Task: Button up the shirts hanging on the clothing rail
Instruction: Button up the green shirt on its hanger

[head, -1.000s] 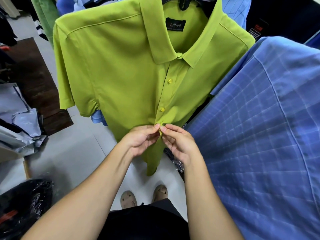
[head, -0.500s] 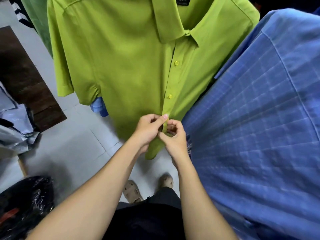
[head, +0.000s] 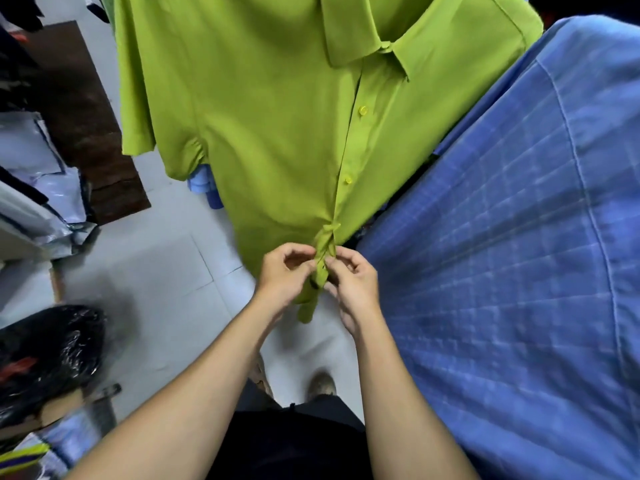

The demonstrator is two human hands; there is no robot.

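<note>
A lime green short-sleeved shirt (head: 277, 116) hangs in front of me, its collar at the top of the view. Two yellow buttons (head: 362, 110) on its front placket are fastened. My left hand (head: 282, 275) and my right hand (head: 353, 278) meet low on the placket (head: 323, 258), each pinching the green cloth between thumb and fingers. The cloth bunches and twists just above my fingers. The button under my fingertips is hidden. The shirt's bottom tip hangs below my hands.
A blue checked shirt (head: 519, 254) fills the right side, pressing against the green one. Grey plastic bags (head: 31, 188) lie at the left, a black bag (head: 45, 355) at the lower left, a dark mat (head: 86, 116) on the tiled floor.
Both hands have moved further down the placket, from just under the second button to near the hem. The view has tilted down and the collar label has left the frame.
</note>
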